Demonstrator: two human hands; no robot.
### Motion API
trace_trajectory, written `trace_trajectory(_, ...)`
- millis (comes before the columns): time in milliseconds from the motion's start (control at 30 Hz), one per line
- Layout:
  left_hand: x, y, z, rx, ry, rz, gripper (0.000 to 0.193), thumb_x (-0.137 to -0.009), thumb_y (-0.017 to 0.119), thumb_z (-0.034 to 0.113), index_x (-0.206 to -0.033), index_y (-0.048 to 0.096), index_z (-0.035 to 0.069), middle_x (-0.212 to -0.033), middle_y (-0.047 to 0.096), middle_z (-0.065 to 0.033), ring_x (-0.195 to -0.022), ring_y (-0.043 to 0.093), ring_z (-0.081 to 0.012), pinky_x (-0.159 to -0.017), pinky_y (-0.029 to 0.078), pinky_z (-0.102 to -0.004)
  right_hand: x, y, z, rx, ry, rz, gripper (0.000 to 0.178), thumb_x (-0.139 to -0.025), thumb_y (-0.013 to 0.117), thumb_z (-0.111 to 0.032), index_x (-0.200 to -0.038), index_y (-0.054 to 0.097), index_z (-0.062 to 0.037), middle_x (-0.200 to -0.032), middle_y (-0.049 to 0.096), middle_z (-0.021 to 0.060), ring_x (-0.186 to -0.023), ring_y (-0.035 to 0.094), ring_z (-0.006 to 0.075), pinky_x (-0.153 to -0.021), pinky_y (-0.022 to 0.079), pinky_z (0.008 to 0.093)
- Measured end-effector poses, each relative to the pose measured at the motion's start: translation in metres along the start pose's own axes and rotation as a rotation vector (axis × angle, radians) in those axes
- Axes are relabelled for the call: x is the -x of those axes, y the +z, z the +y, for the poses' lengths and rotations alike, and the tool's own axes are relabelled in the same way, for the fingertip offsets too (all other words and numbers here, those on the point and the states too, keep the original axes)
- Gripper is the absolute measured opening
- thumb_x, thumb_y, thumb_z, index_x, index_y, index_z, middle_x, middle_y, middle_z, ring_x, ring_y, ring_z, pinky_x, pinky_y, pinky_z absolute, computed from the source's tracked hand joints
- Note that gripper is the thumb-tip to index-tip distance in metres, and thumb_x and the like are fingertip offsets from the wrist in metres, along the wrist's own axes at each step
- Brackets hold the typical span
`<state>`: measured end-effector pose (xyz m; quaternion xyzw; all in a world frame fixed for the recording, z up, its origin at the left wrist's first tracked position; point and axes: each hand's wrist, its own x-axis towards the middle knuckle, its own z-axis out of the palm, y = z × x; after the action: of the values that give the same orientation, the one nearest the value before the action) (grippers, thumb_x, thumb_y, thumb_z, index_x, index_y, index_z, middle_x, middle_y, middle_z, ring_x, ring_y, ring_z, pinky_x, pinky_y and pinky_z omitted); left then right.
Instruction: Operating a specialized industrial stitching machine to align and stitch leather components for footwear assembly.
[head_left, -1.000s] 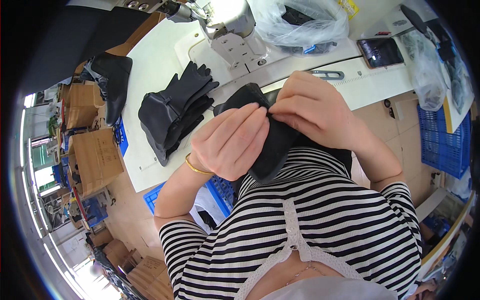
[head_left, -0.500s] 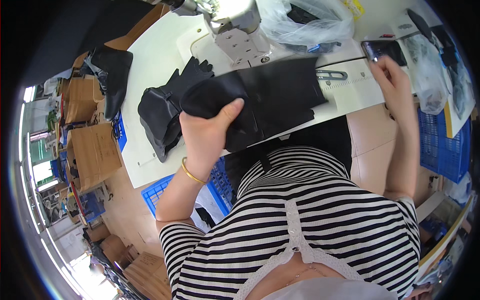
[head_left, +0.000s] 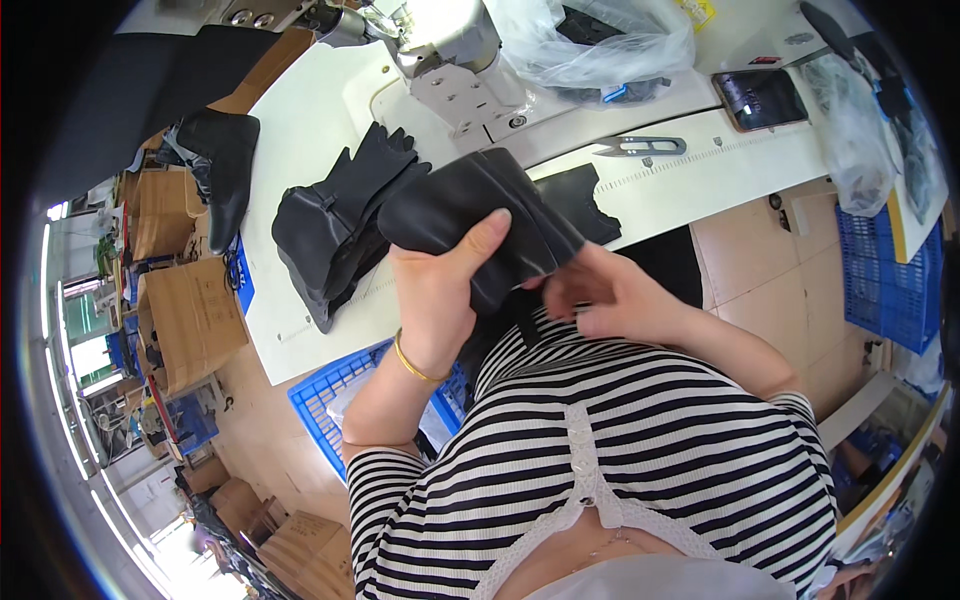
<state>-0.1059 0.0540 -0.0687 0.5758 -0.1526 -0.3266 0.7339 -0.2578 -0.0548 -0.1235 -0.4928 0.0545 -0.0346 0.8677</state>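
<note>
My left hand (head_left: 440, 280) is closed around a black leather boot upper (head_left: 455, 205), thumb on top, above the table's front edge. The upper is folded over and its creased side faces right. At its lower right edge my right hand (head_left: 625, 300) has curled, slightly blurred fingers against the leather, partly hidden by it. A flat black leather piece (head_left: 585, 200) with a notched end shows behind the upper. Left of my left hand lies a pile of similar black leather uppers (head_left: 325, 225). Grey thread snips (head_left: 645, 147) rest on the table, beyond both hands.
A sewing machine (head_left: 455, 75) stands at the back. Behind the snips are a clear plastic bag (head_left: 600, 45) and a phone (head_left: 760, 100). A black boot (head_left: 225, 170) is at the left. Blue crates (head_left: 325, 415) and cardboard boxes (head_left: 190, 315) stand below the table (head_left: 715, 165).
My right hand has come from beside the phone to the leather's lower right edge. The stretched-out upper is now folded over in my left hand, and the snips show in full.
</note>
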Motion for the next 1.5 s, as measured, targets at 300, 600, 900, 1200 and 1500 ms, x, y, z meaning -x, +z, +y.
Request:
trace_trajectory(300, 0.011, -0.002, -0.003, -0.057, 0.060, 0.066, 0.026, -0.074, 0.071, -0.007, -0.098, 0.063, -0.002, -0.093, 0.066, -0.0073, -0.080, 0.063, -0.0133, -0.075, 0.052, -0.0264, -0.039, 0.021, -0.004, -0.253, -0.203, 0.477, 0.018, -0.092, 0.055, -0.009, -0.107, 0.059, 0.0000, -0.097, 0.062, 0.0019, -0.089, 0.058, 0.0084, -0.077, 0.048, 0.0239)
trace_trajectory(600, 0.010, 0.003, -0.006, 0.029, 0.008, 0.083, 0.021, -0.079, 0.068, -0.002, -0.100, 0.063, -0.002, -0.094, 0.067, -0.0073, -0.082, 0.063, -0.0134, -0.075, 0.052, -0.0258, -0.041, 0.020, -0.008, 0.021, -0.288, 0.482, 0.020, -0.085, 0.061, 0.002, -0.104, 0.062, -0.0007, -0.094, 0.064, 0.0022, -0.084, 0.059, 0.0086, -0.075, 0.050, 0.0235)
trace_trajectory(900, 0.009, 0.003, -0.006, 0.011, -0.097, 0.028, 0.026, -0.078, 0.069, 0.000, -0.104, 0.061, -0.001, -0.097, 0.066, -0.0080, -0.085, 0.063, -0.0142, -0.077, 0.052, -0.0272, -0.037, 0.019, -0.004, 0.036, -0.314, 0.523, 0.021, -0.084, 0.061, 0.004, -0.105, 0.061, 0.0002, -0.096, 0.064, 0.0042, -0.085, 0.060, 0.0097, -0.075, 0.050, 0.0235)
trace_trajectory(1200, 0.003, 0.003, 0.000, -0.017, -0.124, -0.015, 0.029, -0.072, 0.071, -0.007, -0.100, 0.062, -0.002, -0.093, 0.067, -0.0083, -0.082, 0.064, -0.0146, -0.075, 0.053, -0.0269, -0.035, 0.015, 0.007, -0.087, -0.337, 0.522, 0.018, -0.085, 0.060, 0.001, -0.103, 0.060, -0.0002, -0.094, 0.063, 0.0022, -0.083, 0.058, 0.0079, -0.072, 0.048, 0.0221)
trace_trajectory(1500, 0.003, 0.004, -0.005, -0.008, -0.127, 0.019, 0.022, -0.080, 0.068, 0.003, -0.101, 0.062, -0.001, -0.094, 0.067, -0.0095, -0.081, 0.065, -0.0142, -0.073, 0.053, -0.0262, -0.034, 0.018, -0.003, 0.075, -0.285, 0.572, 0.021, -0.083, 0.062, 0.003, -0.104, 0.060, 0.0003, -0.095, 0.063, 0.0034, -0.084, 0.059, 0.0101, -0.075, 0.050, 0.0235)
